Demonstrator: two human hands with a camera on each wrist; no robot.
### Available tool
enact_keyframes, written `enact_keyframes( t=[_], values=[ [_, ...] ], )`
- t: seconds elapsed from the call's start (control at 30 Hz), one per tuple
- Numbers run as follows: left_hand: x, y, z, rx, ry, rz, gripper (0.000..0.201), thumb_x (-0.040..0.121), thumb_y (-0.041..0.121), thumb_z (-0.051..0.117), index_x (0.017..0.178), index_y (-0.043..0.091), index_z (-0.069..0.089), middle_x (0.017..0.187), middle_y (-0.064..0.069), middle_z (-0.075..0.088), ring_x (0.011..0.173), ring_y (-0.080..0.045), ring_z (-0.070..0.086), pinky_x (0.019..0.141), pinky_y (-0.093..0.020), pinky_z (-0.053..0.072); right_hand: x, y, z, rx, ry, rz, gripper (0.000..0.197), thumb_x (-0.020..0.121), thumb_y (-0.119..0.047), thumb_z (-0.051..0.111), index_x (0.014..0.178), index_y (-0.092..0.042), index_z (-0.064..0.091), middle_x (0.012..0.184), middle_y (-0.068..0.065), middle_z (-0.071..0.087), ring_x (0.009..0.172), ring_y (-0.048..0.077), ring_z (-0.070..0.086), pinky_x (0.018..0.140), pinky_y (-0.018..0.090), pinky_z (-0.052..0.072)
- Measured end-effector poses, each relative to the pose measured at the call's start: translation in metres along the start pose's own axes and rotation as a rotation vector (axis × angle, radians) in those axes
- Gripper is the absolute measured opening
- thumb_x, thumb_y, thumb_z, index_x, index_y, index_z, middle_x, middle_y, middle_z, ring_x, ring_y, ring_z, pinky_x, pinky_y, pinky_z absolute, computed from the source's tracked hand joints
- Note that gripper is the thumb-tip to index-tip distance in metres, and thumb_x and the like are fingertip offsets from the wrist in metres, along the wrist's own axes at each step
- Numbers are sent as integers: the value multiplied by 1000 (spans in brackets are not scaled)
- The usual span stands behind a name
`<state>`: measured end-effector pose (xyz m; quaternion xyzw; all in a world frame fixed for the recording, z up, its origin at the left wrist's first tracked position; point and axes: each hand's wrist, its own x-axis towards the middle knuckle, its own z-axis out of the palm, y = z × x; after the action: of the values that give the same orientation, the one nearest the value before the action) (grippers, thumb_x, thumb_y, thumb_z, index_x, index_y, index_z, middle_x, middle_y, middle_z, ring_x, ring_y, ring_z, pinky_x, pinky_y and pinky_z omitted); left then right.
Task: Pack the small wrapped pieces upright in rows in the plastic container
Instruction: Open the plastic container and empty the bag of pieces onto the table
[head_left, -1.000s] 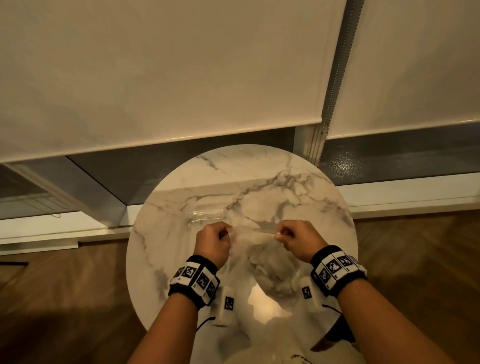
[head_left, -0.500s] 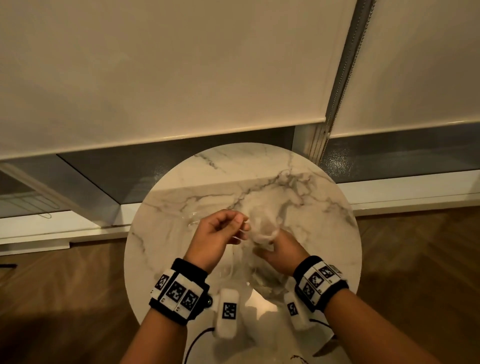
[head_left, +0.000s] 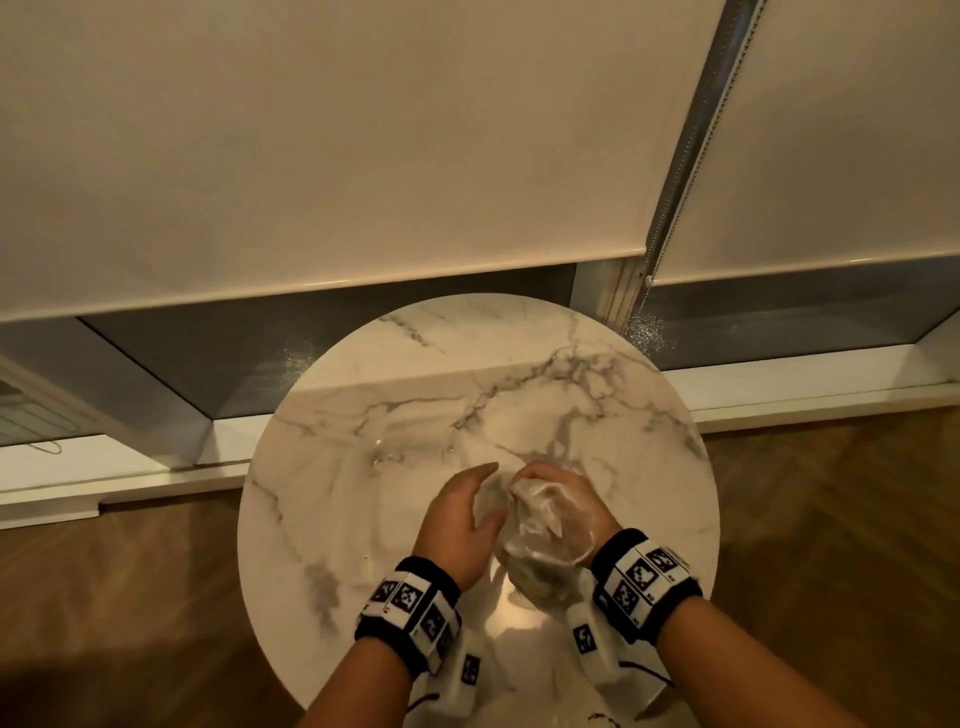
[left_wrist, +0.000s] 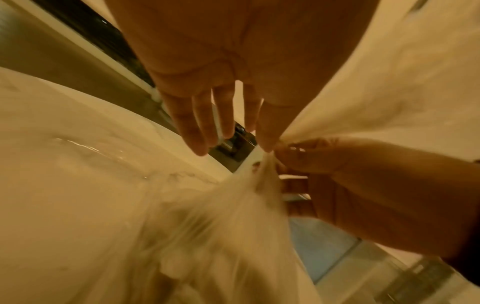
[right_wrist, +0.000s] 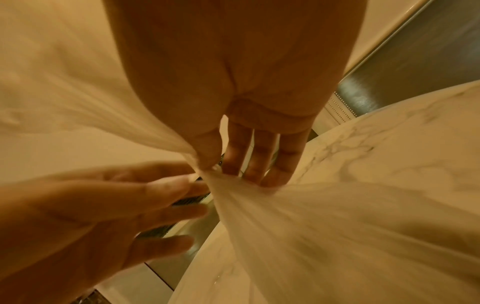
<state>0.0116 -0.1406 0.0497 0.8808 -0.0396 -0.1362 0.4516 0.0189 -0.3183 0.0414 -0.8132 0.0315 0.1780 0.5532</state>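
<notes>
Grip on the thin clear plastic bag has been given up by the left hand, fingers now straight; its gathered neck is pinched by the right hand above the round marble tabletop, and the wrapped pieces, judged inside, remain unpacked.

left hand fingers straight, right hand pinching

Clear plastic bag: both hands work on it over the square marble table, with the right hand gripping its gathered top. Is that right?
Not quite: the marble table is round, not square, as the head view shows. The rest holds: both hands work on the clear plastic bag over it, the right hand gripping its gathered top and the left hand beside it.
</notes>
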Motion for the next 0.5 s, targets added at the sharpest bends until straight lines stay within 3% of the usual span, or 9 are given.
enact_keyframes(
  t=[0.07,0.13,0.2,0.23,0.3,0.4,0.47,0.5],
  values=[
    [3,7,8,-100,-70,28,39,90,15,64,122,36,61,116,14,66,105,1,62,93,-21,51,-1,-5,6,-93,10,-29,28,92,7,56,109,-15,61,99,-13,57,83,-5,56,78,10,43],
    [8,7,11,-150,-73,-2,36,85,10,69,106,39,65,97,12,72,90,-2,67,81,-17,53,-3,-1,7,-92,45,-58,25,89,5,63,95,-19,66,96,-12,63,82,-9,59,83,24,46],
    [11,4,10,-157,-46,-26,31,80,9,77,93,36,67,83,10,71,78,-7,66,71,-12,51,-5,0,6,-55,57,-29,9,89,-14,69,90,-22,66,84,-9,69,78,-3,66,79,34,55],
    [13,2,10,-154,-45,-27,27,79,10,79,88,33,68,79,7,71,75,-9,65,69,-12,49,-5,2,6,-54,73,-25,11,86,-24,71,95,-21,65,85,-8,70,81,1,67,80,35,57],
    [17,-5,10,-160,-37,-31,16,81,14,79,81,27,70,77,4,71,73,-10,64,67,-12,48,-9,3,5,-70,51,21,22,82,-24,71,101,-18,64,93,-6,70,87,7,67,84,34,57],
    [17,-7,14,-133,-17,-20,8,87,20,74,84,22,67,83,2,69,76,-10,63,69,-15,49,-16,2,9,-129,-25,42,26,81,-30,69,105,-21,71,100,-10,73,94,2,66,87,25,55],
    [16,-6,18,-158,-49,-12,11,90,28,70,86,21,62,86,3,68,80,-9,64,75,-22,53,-19,2,14,-189,33,-5,16,85,-34,71,97,-25,71,91,-11,71,88,3,65,80,21,53],
    [15,-5,19,-186,-58,-17,15,91,31,69,85,22,58,83,4,66,76,-7,63,73,-24,54,-18,1,15,-202,88,-20,7,85,-32,72,90,-27,69,85,-9,69,83,5,64,78,24,53]
  ],
)
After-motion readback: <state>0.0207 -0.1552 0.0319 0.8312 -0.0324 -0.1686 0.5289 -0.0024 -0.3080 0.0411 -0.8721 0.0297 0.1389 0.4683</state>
